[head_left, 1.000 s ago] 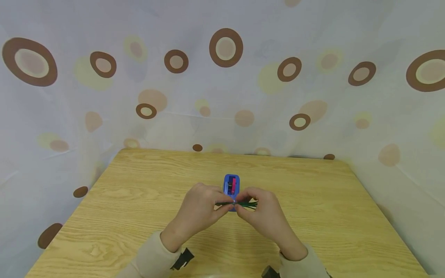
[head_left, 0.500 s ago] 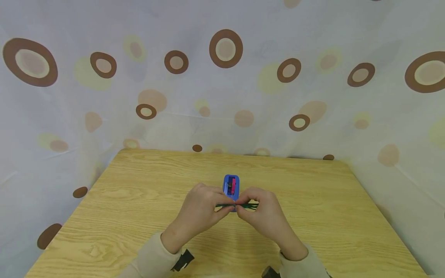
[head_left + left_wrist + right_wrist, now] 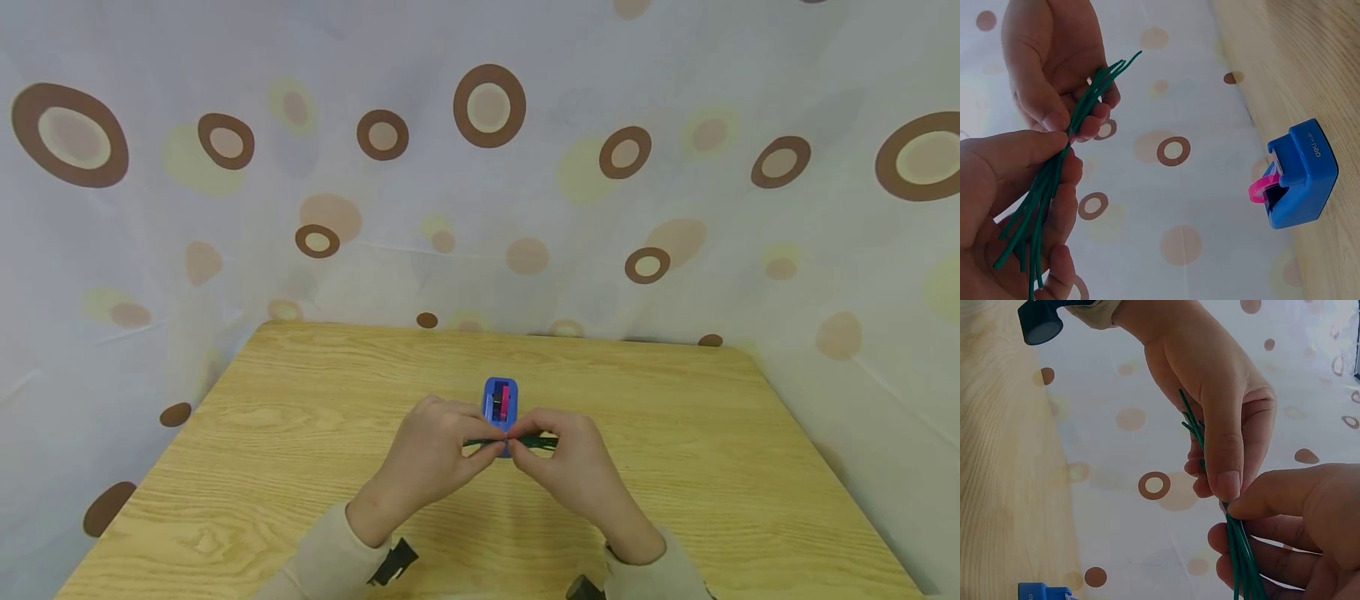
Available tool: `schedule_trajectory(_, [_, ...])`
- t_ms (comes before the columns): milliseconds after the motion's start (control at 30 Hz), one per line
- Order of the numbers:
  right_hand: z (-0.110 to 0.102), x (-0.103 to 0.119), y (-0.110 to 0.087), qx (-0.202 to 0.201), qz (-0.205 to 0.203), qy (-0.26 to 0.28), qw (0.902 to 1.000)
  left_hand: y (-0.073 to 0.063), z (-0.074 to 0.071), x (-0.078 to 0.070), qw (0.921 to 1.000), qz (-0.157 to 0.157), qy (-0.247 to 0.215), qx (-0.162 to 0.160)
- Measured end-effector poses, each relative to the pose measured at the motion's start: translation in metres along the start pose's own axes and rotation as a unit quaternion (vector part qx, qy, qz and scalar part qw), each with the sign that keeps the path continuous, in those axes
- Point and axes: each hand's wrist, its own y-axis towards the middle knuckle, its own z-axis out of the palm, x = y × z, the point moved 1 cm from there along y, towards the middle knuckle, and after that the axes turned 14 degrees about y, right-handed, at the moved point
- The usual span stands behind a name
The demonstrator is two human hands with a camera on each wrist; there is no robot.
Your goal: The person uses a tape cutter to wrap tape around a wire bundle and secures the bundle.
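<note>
Over the middle of the table, both hands pinch one bundle of thin green strands [image 3: 1042,187] that look like wires or stems. My left hand [image 3: 431,450] holds the bundle between thumb and fingers, and my right hand [image 3: 566,454] pinches it just beside, the fingertips meeting. Loose strand ends [image 3: 1246,565] fan out on either side. A small purplish bit shows where the thumbs meet, mostly covered by the fingertips. Just behind the hands stands a blue tape dispenser [image 3: 1310,175] with a pink roll [image 3: 1262,188]; in the head view its near end is partly hidden.
A light wood-grain table [image 3: 300,400] lies beneath. Behind it and along its sides hangs a pale cloth [image 3: 420,192] with brown rings and dots. Black straps with camera mounts [image 3: 393,560] sit at both wrists.
</note>
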Motion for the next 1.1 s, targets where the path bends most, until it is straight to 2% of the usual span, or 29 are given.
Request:
schedule_trajectory(300, [0.0031,0.0001,-0.0033,-0.026,-0.076,-0.016,0.9966,-0.0001,0.0005,0.0017,0.9984,-0.027,-0.047,0.015])
schedule_trajectory(467, [0.0052,-0.0026,-0.0038,-0.038,-0.156,-0.048,0.9858,-0.0010,-0.0003,0.0016,0.9948,-0.052,-0.078,0.041])
schedule_trajectory(533, [0.0058,-0.0033,-0.0043,-0.046,-0.176,-0.068,0.9810,-0.0016,0.0003,0.0022,0.9926,-0.062,-0.087,0.058])
schedule_trajectory(700, [0.0076,-0.0044,-0.0054,-0.062,-0.180,-0.098,0.9769,-0.0030,0.0022,0.0042,0.9868,-0.077,-0.096,0.105])
schedule_trajectory(833, [0.0088,-0.0046,-0.0057,-0.066,-0.183,-0.107,0.9750,-0.0043,0.0019,0.0051,0.9808,-0.088,-0.116,0.130])
schedule_trajectory(967, [0.0096,-0.0035,-0.0058,-0.069,-0.181,-0.110,0.9748,-0.0050,0.0012,0.0049,0.9791,-0.094,-0.120,0.135])
schedule_trajectory(1100, [0.0102,-0.0029,-0.0056,-0.068,-0.170,-0.108,0.9771,-0.0053,0.0012,0.0041,0.9831,-0.090,-0.106,0.119])
